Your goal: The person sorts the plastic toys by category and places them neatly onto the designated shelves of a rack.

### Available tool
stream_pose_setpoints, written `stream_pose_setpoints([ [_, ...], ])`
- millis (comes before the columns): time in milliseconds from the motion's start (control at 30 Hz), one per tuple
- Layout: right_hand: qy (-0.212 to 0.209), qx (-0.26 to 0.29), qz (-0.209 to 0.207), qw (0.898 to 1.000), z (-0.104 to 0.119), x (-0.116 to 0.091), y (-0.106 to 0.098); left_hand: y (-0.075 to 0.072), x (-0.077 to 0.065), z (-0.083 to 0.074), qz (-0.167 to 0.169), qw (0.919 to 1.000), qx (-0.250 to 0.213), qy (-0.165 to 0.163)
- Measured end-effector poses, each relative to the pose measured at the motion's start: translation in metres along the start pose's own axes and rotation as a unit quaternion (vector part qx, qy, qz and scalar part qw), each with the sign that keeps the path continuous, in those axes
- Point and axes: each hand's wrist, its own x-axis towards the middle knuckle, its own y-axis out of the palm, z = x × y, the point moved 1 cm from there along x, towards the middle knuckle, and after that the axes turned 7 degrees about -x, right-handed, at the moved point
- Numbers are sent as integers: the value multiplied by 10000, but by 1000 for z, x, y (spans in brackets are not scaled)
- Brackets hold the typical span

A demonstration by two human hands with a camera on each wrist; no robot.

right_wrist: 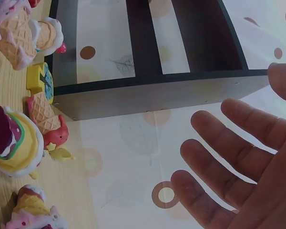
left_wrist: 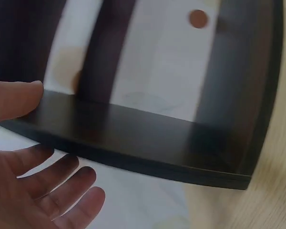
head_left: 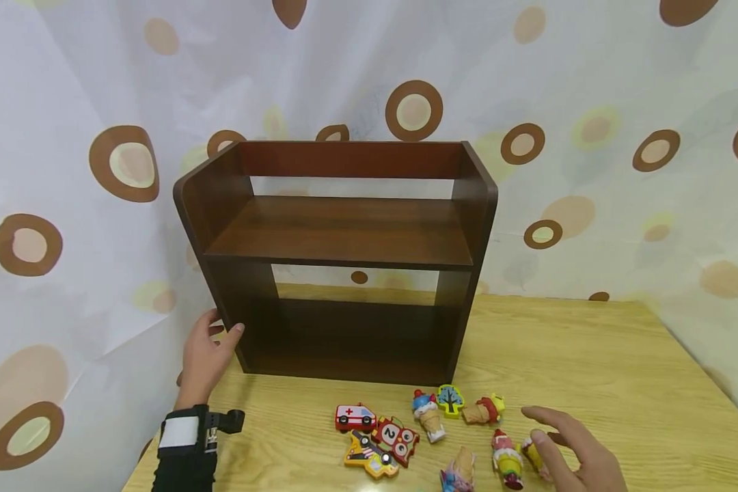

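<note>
A dark brown two-tier shelf (head_left: 338, 232) stands upright on the wooden table. At its left side panel is my left hand (head_left: 206, 355), the thumb at the panel's inner side and the fingers loosely spread along the outside, as the left wrist view shows. My right hand (head_left: 581, 454) hovers at the lower right over the toys, its fingers apart and holding nothing. Nearest to it lie ice-cream-cone toys: a yellow one (head_left: 531, 456) partly hidden by the fingers, and a pink-and-yellow one (head_left: 507, 465). In the right wrist view, the open palm (right_wrist: 248, 171) faces the shelf's right side panel (right_wrist: 157, 98).
Before the shelf lie flat toys: an ambulance (head_left: 354, 417), a red owl (head_left: 396, 441), a yellow truck (head_left: 371, 456) and a tree (head_left: 450, 400). More cone toys (head_left: 429, 418) lie beside them. A white patterned sheet (head_left: 590, 89) hangs behind the table (head_left: 639, 383).
</note>
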Motion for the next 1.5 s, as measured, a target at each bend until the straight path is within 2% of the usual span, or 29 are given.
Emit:
stream_pose_setpoints([
  [100, 92, -59, 93, 9999, -3, -2, -2, 11, 8, 6, -78, 9990, 408, 185],
  [200, 66, -7, 10, 10000, -3, -4, -2, 18, 13, 9, -460, 9955, 717, 412],
  [267, 89, 9, -51, 9999, -2, -6, -2, 20, 15, 10, -594, 9932, 846, 538],
  [367, 128, 23, -91, 9999, -2, -7, -3, 17, 19, 9, -417, 9915, 1059, 625],
  [567, 43, 63, -122, 9999, -2, -6, -5, 4, 27, 6, 387, 9858, 1454, 750],
  [667, -37, 148, -136, 9998, -2, -5, -4, 1, 30, 7, 480, 9842, 1524, 761],
  [800, 1, 56, -59, 10000, -5, -7, -2, 6, 30, 11, 383, 9838, 1548, 825],
  [967, 116, -105, 23, 9999, -8, -10, 1, 20, 26, 9, 360, 9848, 1408, 953],
  [1067, 151, -114, 53, 9998, -9, -11, 2, 34, 23, 4, 323, 9842, 1227, 1237],
  [1233, 136, -82, 26, 9999, -11, -13, 3, 62, 14, -10, 318, 9813, 1028, 1595],
  [1500, 30, 58, -113, 9999, -11, -14, 4, 103, 0, -33, 425, 9792, 687, 1861],
])
